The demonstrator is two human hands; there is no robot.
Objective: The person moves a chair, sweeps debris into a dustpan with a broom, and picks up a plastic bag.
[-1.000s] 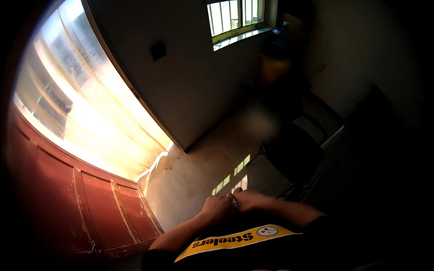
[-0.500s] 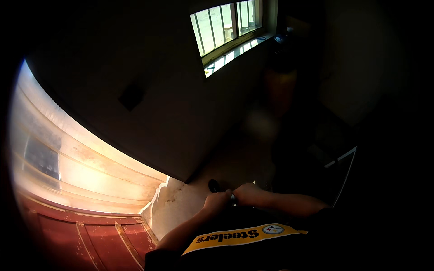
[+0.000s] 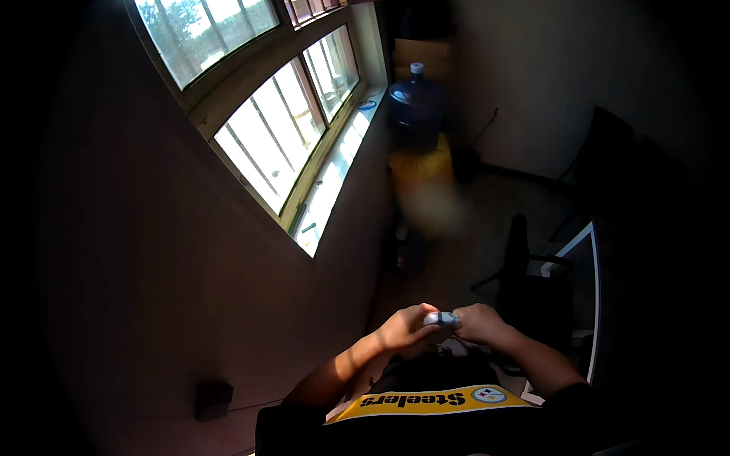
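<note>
In front of my body both hands meet at a small, pale, rounded object with a dark band (image 3: 442, 319), too small to name. My left hand (image 3: 407, 327) is closed on its left end, the thumb and fingers around it. My right hand (image 3: 481, 323) is closed at its right end, with the fingers partly hidden. Sunlight falls on both hands and on the left forearm. Much of the surroundings is dark.
A barred window (image 3: 275, 129) with a sunlit sill (image 3: 332, 182) is on the left wall. Beyond stand a large blue water bottle (image 3: 417, 106) and a yellow sack-like thing (image 3: 426, 182). A black chair (image 3: 532, 296) and a white-edged table (image 3: 595, 296) are at right.
My view has swung to the right, away from the bright doorway and red door, toward the window and chair. Both hands stay together; the dark thing beside the left hand no longer shows.
</note>
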